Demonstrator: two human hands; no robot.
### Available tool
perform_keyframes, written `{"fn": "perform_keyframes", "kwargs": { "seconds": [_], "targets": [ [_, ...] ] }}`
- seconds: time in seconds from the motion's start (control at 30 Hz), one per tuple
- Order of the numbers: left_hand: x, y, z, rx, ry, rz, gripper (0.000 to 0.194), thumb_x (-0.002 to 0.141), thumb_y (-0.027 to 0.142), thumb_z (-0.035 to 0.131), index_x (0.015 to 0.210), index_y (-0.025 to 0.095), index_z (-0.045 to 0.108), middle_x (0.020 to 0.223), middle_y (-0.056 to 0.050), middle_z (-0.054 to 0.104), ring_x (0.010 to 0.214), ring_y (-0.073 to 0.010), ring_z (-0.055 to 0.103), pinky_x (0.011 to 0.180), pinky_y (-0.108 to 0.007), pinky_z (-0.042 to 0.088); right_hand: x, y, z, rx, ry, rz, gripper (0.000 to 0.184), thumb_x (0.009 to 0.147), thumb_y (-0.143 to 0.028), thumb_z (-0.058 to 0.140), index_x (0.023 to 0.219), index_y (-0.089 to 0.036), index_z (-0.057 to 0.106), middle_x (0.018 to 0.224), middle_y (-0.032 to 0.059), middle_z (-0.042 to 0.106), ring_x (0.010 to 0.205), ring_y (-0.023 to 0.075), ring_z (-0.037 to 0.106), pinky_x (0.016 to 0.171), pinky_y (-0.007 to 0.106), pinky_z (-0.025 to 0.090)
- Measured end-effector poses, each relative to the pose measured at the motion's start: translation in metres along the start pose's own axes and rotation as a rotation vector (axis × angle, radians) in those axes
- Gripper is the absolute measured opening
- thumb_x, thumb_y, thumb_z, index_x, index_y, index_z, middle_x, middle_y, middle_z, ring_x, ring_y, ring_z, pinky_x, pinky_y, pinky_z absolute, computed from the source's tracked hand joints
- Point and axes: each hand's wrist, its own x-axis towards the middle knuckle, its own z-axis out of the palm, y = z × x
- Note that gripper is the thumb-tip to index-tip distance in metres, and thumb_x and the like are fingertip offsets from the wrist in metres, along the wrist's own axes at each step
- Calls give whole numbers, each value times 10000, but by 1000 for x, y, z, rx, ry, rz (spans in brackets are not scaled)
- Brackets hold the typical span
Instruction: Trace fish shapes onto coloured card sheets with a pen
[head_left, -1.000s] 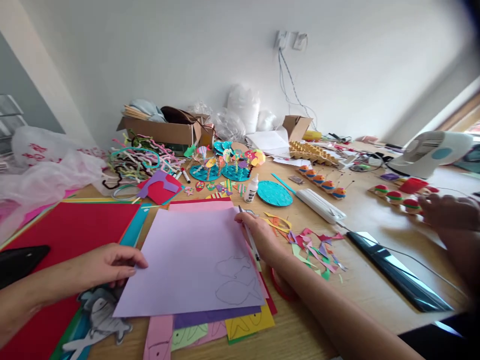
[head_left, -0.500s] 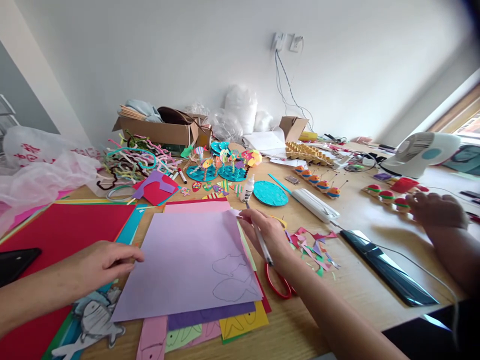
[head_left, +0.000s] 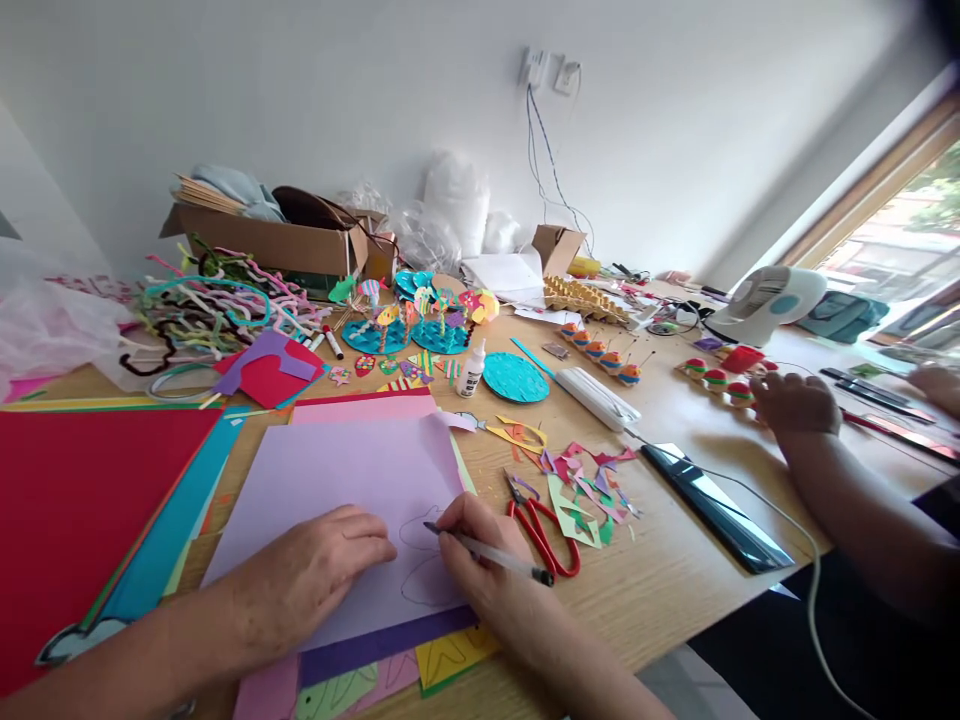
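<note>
A sheet of light purple paper (head_left: 337, 470) lies on a stack of coloured paper, with pencil-like fish outlines (head_left: 420, 580) drawn at its lower right. My left hand (head_left: 322, 565) rests on the sheet, fingers loosely extended and nothing in them. In my right hand (head_left: 487, 565) is a pen (head_left: 502, 561), its tip at the upper fish outline. Part of the drawing is hidden behind that hand. Just right of it lie red-handled scissors (head_left: 551, 540), and farther up are yellow-handled scissors (head_left: 517, 433).
Paper scraps (head_left: 585, 490), a glue bottle (head_left: 472, 370) and a blue disc (head_left: 516, 377) lie beyond my right hand. Red paper (head_left: 97, 500) spreads at left. A black phone-like slab (head_left: 712, 505) trails a cable. Another person's hand (head_left: 799, 405) is at right, near small painted egg-carton pieces (head_left: 716, 380).
My left hand has moved right onto the purple sheet. My right hand has come down from the sheet's upper right edge and turned the pen onto the drawing. The view has shifted right.
</note>
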Motion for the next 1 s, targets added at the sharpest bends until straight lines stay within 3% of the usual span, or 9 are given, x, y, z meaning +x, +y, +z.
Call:
{"fn": "perform_keyframes", "kwargs": {
  "seconds": [0.2,0.3,0.5,0.63,0.83,1.0],
  "targets": [
    [-5,-5,13,5,64,20,383,852,39,349,1010,215,650,1021,-23,652,921,-177,575,842,-252,469,-5,6,3,-5,-36,1,103,781,-147,467,791,-208,549,609,-42,535,550,115,494,515,198,343],
    [-4,-3,13,50,144,55,418,818,13,348,1025,225,643,1009,-6,661,903,-169,583,829,-237,468,-8,6,5,-24,-4,7,121,760,-134,461,791,-216,545,636,-33,574,561,121,525,516,196,359],
    [-1,2,10,241,193,133,482,753,-36,344,1029,236,629,969,17,681,824,-161,606,763,-225,488,-11,4,4,-61,93,1,99,777,-161,455,795,-220,533,617,-29,569,540,132,538,507,204,378],
    [-9,-7,20,347,254,145,542,717,-42,357,1085,261,615,1074,26,674,940,-158,605,830,-219,480,-13,3,1,-74,82,39,98,783,-155,465,803,-220,535,645,-22,590,565,136,555,526,206,393],
    [-24,-32,38,420,158,158,632,732,5,428,1256,336,550,1303,72,586,1081,-158,572,955,-215,434,-13,4,1,-116,50,31,118,795,-143,466,827,-224,545,695,-7,627,597,142,579,546,207,404],
    [-29,-40,42,398,171,185,640,759,25,453,1314,339,511,1360,80,540,1136,-156,535,1007,-209,382,-11,4,3,-177,47,3,144,772,-104,477,816,-222,545,665,-13,609,590,143,584,557,207,395]
  ]
}}
